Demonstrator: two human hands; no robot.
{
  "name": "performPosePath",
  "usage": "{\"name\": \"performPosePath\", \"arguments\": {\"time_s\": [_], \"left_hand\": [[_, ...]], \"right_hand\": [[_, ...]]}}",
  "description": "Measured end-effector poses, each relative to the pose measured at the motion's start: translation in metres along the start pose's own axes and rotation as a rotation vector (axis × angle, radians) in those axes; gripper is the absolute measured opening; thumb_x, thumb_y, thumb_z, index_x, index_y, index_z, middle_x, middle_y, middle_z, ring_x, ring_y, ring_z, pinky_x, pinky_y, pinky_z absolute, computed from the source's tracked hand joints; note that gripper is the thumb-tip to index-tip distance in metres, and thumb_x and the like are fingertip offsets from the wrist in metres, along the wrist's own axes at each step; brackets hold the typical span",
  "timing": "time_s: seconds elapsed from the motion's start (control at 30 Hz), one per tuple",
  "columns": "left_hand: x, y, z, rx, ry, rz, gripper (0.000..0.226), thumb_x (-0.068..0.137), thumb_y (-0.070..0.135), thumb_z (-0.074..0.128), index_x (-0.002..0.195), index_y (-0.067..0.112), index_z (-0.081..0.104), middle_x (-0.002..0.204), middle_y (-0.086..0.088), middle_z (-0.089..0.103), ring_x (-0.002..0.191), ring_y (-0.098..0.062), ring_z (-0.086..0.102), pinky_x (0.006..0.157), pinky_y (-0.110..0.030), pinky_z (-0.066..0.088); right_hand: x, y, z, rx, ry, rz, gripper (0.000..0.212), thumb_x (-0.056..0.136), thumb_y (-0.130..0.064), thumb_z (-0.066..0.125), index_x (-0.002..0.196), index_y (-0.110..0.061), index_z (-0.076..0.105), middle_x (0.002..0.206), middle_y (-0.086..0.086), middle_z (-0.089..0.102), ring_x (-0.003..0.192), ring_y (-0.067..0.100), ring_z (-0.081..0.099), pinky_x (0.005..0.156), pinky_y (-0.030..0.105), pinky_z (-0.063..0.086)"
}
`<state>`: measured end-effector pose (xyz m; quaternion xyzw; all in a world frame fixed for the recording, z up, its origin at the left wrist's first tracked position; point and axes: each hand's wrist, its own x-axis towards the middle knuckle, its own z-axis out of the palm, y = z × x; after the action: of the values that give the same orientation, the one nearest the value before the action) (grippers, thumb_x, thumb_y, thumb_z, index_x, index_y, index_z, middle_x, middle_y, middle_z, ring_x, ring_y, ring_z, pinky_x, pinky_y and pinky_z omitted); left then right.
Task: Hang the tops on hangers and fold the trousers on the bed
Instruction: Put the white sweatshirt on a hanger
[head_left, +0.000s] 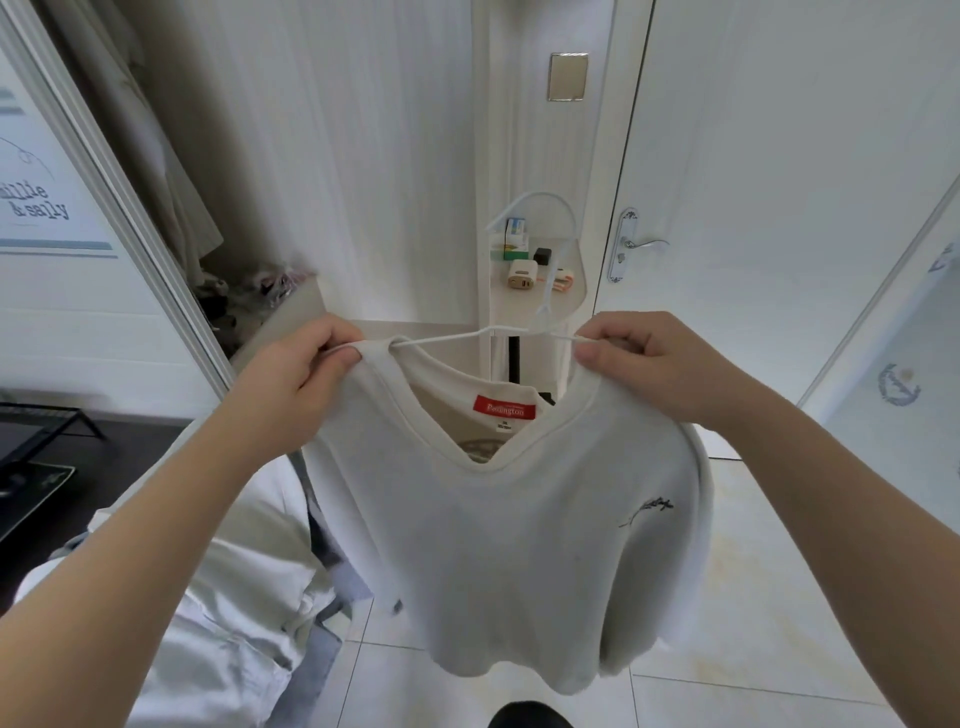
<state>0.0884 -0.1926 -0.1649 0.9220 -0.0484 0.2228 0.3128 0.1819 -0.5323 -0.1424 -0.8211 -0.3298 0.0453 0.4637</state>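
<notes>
White top (519, 545) hanging collar-up, hanger (467, 336) level, hook up, both hands' grip

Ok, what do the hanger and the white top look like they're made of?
The hanger: thin, smooth, glossy white rod, likely plastic or coated wire; cannot tell which. The top: soft matte off-white knit, probably cotton jersey, going by its ribbed neckline and limp drape.
</notes>
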Motion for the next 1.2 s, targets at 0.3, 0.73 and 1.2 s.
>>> {"name": "performPosePath", "arguments": {"time_s": [0.3, 0.73, 1.2], "left_hand": [[-0.002, -0.009, -0.006, -0.021, 0.12, -0.057, 0.024, 0.105, 0.012, 0.049, 0.087, 0.027, 0.053, 0.089, 0.006, 0.061, 0.078, 0.005, 0.053, 0.065, -0.007, 0.037], [-0.017, -0.013, -0.009, -0.052, -0.024, -0.09, 0.021, 0.101, 0.014, 0.057, 0.089, 0.031, 0.059, 0.089, 0.015, 0.065, 0.077, -0.006, 0.06, 0.067, -0.014, 0.043], [-0.018, -0.027, -0.005, -0.032, -0.018, -0.198, 0.021, 0.091, 0.015, 0.073, 0.084, 0.031, 0.062, 0.09, 0.005, 0.067, 0.077, -0.002, 0.062, 0.068, -0.013, 0.045]], "right_hand": [[-0.005, 0.017, 0.0, -0.071, -0.002, 0.076, 0.036, 0.098, -0.045, 0.056, 0.077, -0.017, 0.063, 0.068, 0.012, 0.046, 0.063, 0.013, 0.042, 0.057, 0.026, 0.034], [0.001, 0.008, 0.019, -0.148, 0.068, -0.041, 0.034, 0.105, -0.023, 0.049, 0.071, -0.024, 0.055, 0.067, 0.008, 0.05, 0.062, 0.011, 0.041, 0.059, 0.024, 0.034], [0.015, 0.004, 0.014, 0.069, -0.046, -0.025, 0.021, 0.1, -0.01, 0.058, 0.081, -0.007, 0.069, 0.063, 0.004, 0.055, 0.064, 0.014, 0.051, 0.065, 0.021, 0.041]]}}
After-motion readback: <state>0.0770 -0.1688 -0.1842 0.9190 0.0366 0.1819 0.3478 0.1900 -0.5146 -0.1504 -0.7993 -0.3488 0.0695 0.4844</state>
